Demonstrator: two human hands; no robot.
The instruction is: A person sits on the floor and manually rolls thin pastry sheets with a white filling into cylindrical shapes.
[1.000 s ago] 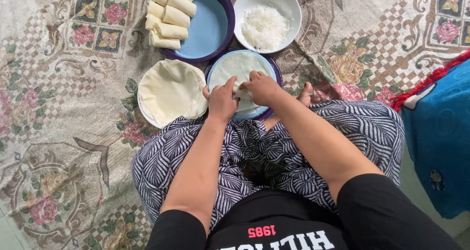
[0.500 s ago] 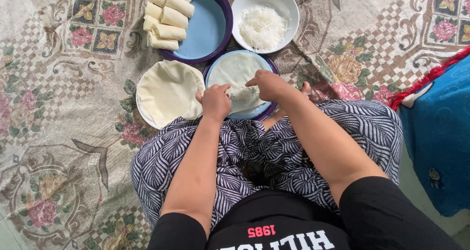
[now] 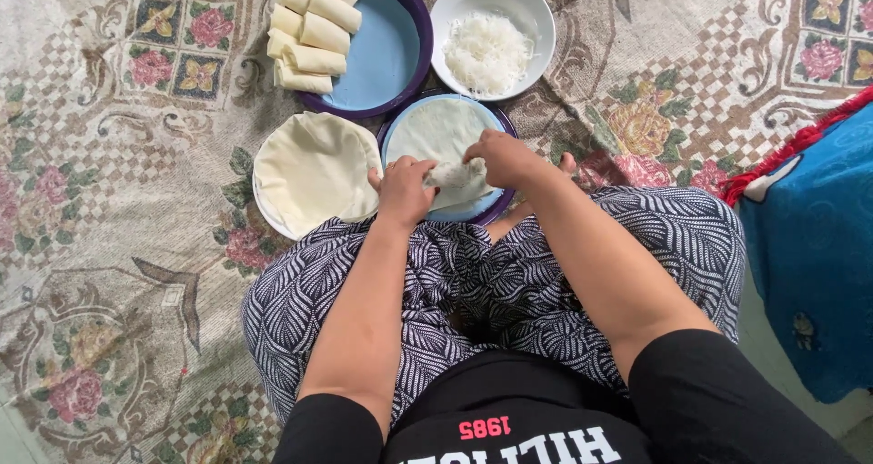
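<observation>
Two hands work one wrapper [image 3: 446, 146] lying on the purple-rimmed plate [image 3: 496, 211] before the knees. Left hand [image 3: 405, 189] and right hand [image 3: 502, 158] each pinch the near edge, fingers clenched on the folded portion. A stack of wrappers [image 3: 309, 169] sits just beside it on the left. Finished rolls [image 3: 309, 28] line the blue tray [image 3: 382, 55]; a white bowl [image 3: 536, 14] holds noodles [image 3: 486, 53].

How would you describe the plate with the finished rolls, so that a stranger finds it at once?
On the flowered carpet, look at the far end of the dishes. The round purple plate with a blue inside lies left of the white bowl of rice noodles. Only it holds a row of pale rolled wrappers on its left edge.
</observation>
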